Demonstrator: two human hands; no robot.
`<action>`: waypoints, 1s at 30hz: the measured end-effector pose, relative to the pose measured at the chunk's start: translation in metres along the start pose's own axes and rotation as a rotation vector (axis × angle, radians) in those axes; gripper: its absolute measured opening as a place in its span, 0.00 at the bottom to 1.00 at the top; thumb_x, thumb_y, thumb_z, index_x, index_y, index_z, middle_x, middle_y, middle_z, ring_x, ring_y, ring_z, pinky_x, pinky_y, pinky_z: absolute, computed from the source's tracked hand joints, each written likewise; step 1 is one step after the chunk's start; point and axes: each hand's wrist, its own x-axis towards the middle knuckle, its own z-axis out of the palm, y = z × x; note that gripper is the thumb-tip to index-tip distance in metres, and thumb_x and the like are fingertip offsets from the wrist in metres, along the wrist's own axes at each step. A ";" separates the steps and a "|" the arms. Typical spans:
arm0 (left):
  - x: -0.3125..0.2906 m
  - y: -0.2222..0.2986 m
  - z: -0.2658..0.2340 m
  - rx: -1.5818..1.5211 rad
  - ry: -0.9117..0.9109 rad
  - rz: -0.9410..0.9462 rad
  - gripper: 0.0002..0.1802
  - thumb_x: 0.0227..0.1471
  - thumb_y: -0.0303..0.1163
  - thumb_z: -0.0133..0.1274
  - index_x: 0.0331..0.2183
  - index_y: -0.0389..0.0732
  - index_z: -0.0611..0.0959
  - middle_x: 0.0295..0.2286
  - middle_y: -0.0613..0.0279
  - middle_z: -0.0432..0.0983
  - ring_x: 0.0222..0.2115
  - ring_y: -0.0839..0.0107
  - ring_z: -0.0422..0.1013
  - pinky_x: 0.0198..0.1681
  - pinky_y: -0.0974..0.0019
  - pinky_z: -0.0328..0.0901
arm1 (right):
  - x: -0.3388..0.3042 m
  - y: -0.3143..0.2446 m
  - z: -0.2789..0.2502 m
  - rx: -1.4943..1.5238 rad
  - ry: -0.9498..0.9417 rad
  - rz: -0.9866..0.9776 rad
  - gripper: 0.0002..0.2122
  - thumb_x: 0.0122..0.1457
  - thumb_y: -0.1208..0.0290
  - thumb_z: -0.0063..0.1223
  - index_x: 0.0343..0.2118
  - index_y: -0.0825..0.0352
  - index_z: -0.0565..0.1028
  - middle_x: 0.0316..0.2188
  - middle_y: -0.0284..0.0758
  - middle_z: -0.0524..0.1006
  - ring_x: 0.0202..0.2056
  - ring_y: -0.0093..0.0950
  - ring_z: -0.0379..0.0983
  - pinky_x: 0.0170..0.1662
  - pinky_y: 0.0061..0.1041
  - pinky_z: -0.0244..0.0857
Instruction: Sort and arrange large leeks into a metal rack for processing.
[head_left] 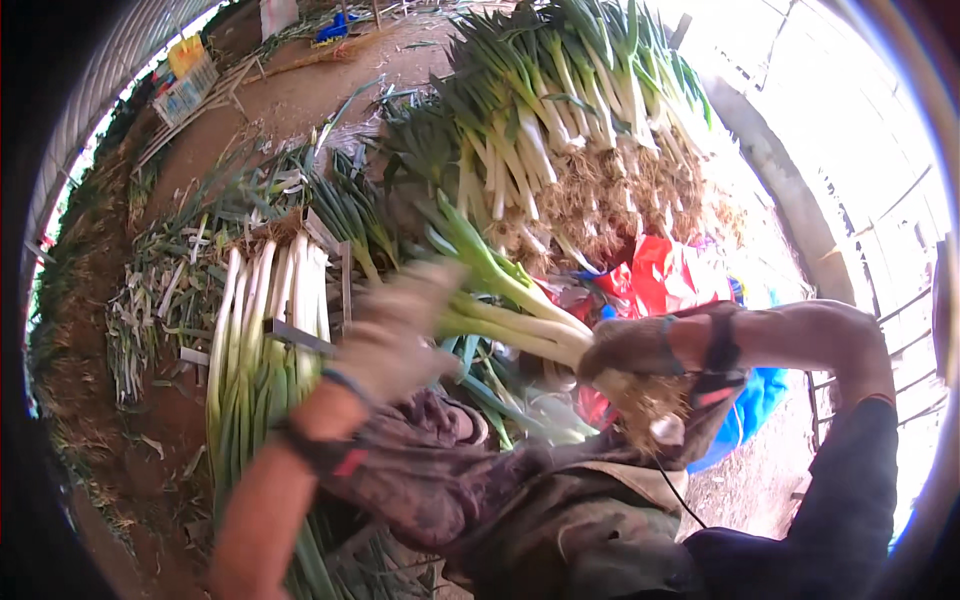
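My right hand (632, 352), in a worn glove, is closed round leeks (535, 325) near their root end. Their white stems point left from the fist, and tangled tan roots hang below it. Close to the green end of these stems is my left hand (395, 325), also gloved and smeared by motion. Its fingers are too blurred to read, and whether it touches the leaves I cannot tell. To the left of that hand stand trimmed leeks (262, 300), white ends up, held in a metal frame (300, 336).
A large heap of leeks (570, 100) with roots lies at the far middle. Red plastic sheeting (665, 280) and a blue bag (750, 410) are beside my right arm. Leaf scraps (150, 310) litter the ground at left. A yellow-topped crate (187, 85) is at the far left.
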 end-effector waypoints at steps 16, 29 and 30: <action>0.053 0.264 0.107 -0.868 0.160 0.277 0.32 0.49 0.33 0.78 0.57 0.41 0.91 0.45 0.52 0.94 0.43 0.57 0.91 0.51 0.54 0.83 | -0.223 0.118 -0.061 -0.043 0.270 -0.767 0.18 0.77 0.55 0.71 0.57 0.66 0.88 0.50 0.36 0.90 0.53 0.25 0.87 0.54 0.32 0.85; 0.087 0.240 0.027 -0.883 0.261 -0.084 0.21 0.52 0.28 0.78 0.48 0.34 0.93 0.36 0.63 0.91 0.35 0.72 0.85 0.41 0.62 0.80 | -0.292 0.038 -0.110 -0.800 0.740 -1.585 0.17 0.84 0.65 0.54 0.65 0.70 0.82 0.34 0.31 0.80 0.23 0.17 0.74 0.22 0.17 0.67; 0.087 0.239 0.030 -0.900 0.249 -0.103 0.21 0.51 0.27 0.78 0.48 0.33 0.93 0.36 0.63 0.91 0.35 0.72 0.85 0.41 0.63 0.80 | -0.307 0.039 -0.105 -0.737 0.652 -1.519 0.17 0.86 0.68 0.50 0.66 0.70 0.82 0.31 0.29 0.77 0.21 0.16 0.72 0.20 0.15 0.63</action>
